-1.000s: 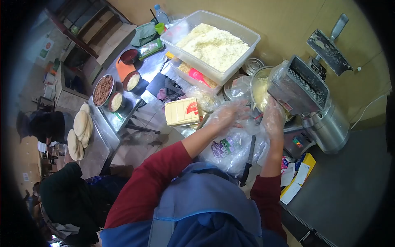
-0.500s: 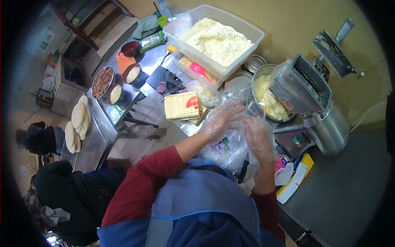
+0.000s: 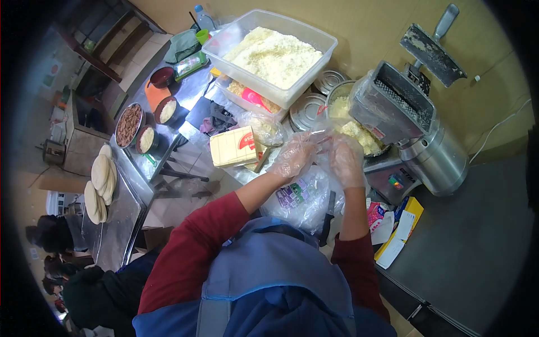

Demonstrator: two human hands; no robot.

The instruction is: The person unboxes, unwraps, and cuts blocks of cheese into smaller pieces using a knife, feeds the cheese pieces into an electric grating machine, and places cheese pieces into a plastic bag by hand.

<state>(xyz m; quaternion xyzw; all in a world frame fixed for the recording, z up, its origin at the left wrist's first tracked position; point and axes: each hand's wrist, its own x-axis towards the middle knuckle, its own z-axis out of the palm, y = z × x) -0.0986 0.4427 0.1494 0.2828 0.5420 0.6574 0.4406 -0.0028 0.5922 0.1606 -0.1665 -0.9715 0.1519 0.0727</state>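
My left hand (image 3: 293,155), in a clear plastic glove, has its fingers closed on thin clear plastic (image 3: 321,136). Pinching the same plastic from the other side is my gloved right hand (image 3: 343,159). Whether this plastic is a separate sheet or part of the bag below cannot be told. Under both hands lies a clear plastic bag (image 3: 297,195) with purple and green print. A knife (image 3: 327,222) with a dark handle lies just left of my right forearm. Left of my left hand sit stacked blocks of cheese (image 3: 233,148) with a red label.
A grater machine (image 3: 393,106) stands at right above a bowl of grated cheese (image 3: 359,135). Behind my hands is a big plastic tub (image 3: 300,92) of grated cheese. Bowls of meat (image 3: 129,124) and flat dough rounds (image 3: 101,174) are at left, near other people (image 3: 95,297).
My hands have drawn level, both fingers now pinching the clear plastic. My right hand has moved up slightly and the knife has come into view. The whole view has shifted a little.
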